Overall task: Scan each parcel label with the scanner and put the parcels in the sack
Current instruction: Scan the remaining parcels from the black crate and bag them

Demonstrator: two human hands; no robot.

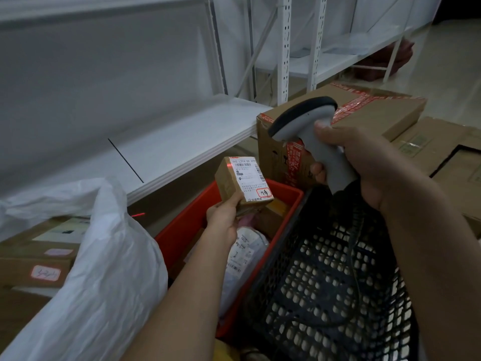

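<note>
Black mesh basket (338, 282) nearest, beside red crate (182, 230) of parcels. Right hand (364, 162) fingers wrapped round scanner (312, 131) handle. Left hand (225, 214) pinches small parcel (242, 181) above crate's far end, label up. White sack (104, 269) left of crate.

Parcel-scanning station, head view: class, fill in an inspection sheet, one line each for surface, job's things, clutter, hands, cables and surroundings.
Surface: floor, pale, partly covered by flattened cardboard.
Job's things: small parcel held label-up above the red crate; red scan line at the label's top left; scanner; white sack at left; more parcels in the crate.
Clutter: big taped carton; labelled boxes behind the sack.
Hands: left hand grips the parcel; right hand grips the scanner.
Cables: scanner cable drops into the black basket.
Surroundings: white shelving.
</note>
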